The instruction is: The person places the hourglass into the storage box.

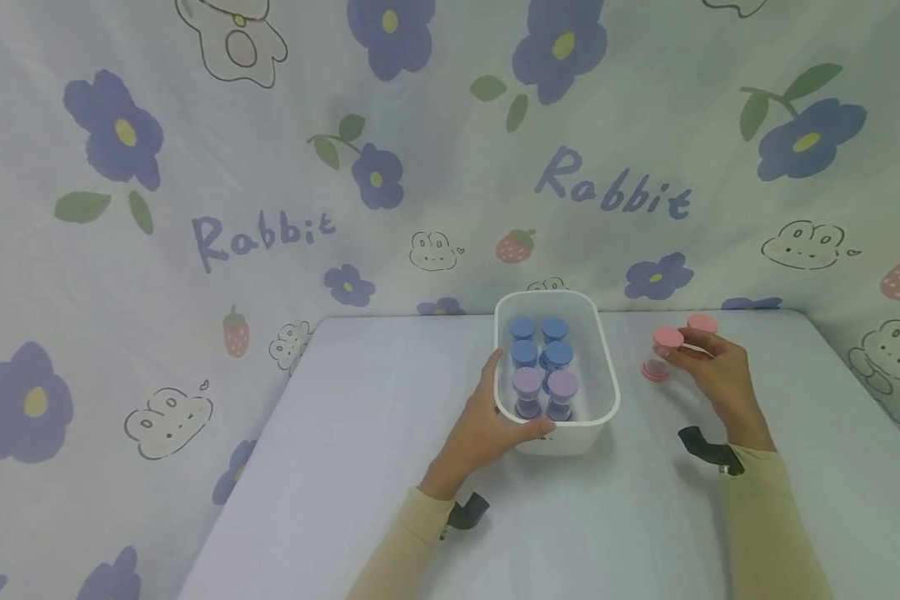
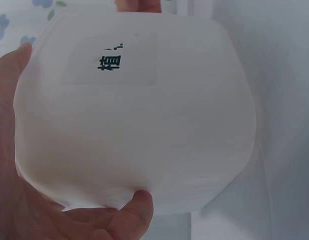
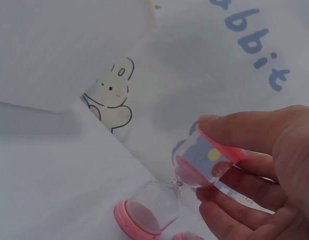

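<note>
My left hand (image 1: 483,429) grips the near left corner of a white plastic bin (image 1: 570,437), thumb along its front rim. Inside the bin stand several blue-capped hourglasses (image 1: 523,327) and, nearest me, two purple-capped hourglasses (image 1: 527,385). To the right of the bin, my right hand (image 1: 716,371) pinches a pink hourglass (image 1: 668,337) by its top cap. In the right wrist view that pink hourglass (image 3: 153,205) is tilted, with pink sand in both clear bulbs. The left wrist view shows the bin's wall (image 2: 144,125) with a dark printed character.
A second pink-capped hourglass (image 1: 702,323) stands behind my right hand, partly hidden by it. The white table (image 1: 390,400) ends at a curtain (image 1: 435,167) printed with flowers, rabbits and strawberries. Dark wrist mounts (image 1: 708,450) stick out from both sleeves.
</note>
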`<action>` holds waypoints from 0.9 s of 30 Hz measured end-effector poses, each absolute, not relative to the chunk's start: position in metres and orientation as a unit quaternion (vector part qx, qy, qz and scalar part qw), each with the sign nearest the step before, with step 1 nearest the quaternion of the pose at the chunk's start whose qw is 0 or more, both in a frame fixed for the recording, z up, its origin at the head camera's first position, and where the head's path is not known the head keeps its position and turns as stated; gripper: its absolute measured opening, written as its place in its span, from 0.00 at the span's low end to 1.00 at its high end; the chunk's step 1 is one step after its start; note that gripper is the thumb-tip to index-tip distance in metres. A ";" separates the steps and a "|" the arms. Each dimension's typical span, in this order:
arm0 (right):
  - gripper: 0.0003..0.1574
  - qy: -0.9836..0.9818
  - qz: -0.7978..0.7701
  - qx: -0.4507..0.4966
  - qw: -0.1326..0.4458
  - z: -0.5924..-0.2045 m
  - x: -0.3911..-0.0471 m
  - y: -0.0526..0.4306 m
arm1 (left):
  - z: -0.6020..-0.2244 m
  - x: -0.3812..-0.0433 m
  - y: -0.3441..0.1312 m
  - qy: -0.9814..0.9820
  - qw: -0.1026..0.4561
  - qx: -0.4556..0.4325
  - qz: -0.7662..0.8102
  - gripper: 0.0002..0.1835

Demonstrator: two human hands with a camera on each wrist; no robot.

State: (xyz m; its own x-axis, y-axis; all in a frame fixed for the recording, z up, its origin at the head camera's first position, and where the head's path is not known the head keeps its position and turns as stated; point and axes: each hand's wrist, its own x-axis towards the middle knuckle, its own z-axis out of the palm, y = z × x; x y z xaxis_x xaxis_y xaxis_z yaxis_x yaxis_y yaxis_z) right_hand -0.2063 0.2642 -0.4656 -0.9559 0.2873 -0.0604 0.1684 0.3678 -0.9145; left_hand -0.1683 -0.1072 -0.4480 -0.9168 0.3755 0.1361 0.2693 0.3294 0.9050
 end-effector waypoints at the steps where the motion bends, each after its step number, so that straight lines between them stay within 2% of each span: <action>1: 0.49 -0.824 0.545 -0.142 0.056 -0.466 -0.206 0.264 | -0.448 -0.168 -0.107 0.814 0.049 0.197 0.544 0.67; 6: 0.46 -0.822 0.547 -0.147 0.065 -0.467 -0.206 0.262 | -0.448 -0.168 -0.107 0.812 0.045 0.200 0.546 0.65; 21: 0.49 -0.824 0.536 -0.175 0.056 -0.464 -0.205 0.259 | -0.450 -0.167 -0.107 0.816 0.050 0.192 0.542 0.65; 27: 0.43 -0.806 0.566 -0.145 0.094 -0.452 -0.204 0.256 | -0.448 -0.167 -0.108 0.817 0.050 0.191 0.542 0.65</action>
State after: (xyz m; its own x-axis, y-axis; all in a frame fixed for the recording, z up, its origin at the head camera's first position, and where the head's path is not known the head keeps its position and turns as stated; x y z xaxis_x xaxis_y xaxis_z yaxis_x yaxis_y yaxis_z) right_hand -0.2036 0.2560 -0.4523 -0.9403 0.3400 -0.0132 0.1275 0.3163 -0.9400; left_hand -0.1673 -0.1076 -0.4485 -0.9219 0.3667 0.1249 0.2578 0.3401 0.9044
